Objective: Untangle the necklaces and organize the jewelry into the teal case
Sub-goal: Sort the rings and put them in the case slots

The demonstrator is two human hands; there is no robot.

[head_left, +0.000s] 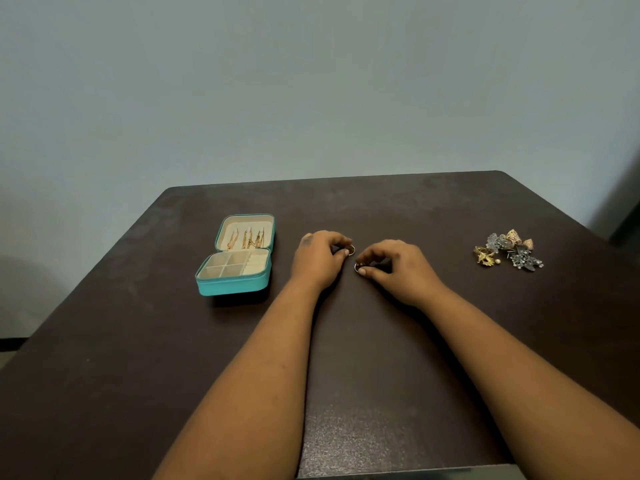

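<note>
Rings: we pinch 1 gold ring (351,250) in left hand (317,259), another ring (359,266) in right hand (394,268), mid-tabletop (346,375). Teal case (235,258) lies open just left; we should seat each ring upright in its roll slots, 1 at a time.

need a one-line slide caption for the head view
Left hand and right hand each pinch a gold ring between open teal case and jewelry pile.

There is only one view, from a camera on the person's head. It looks forward and down over the dark table (381,393), quite near, and the grey wall (311,81) fills the upper half.
</note>
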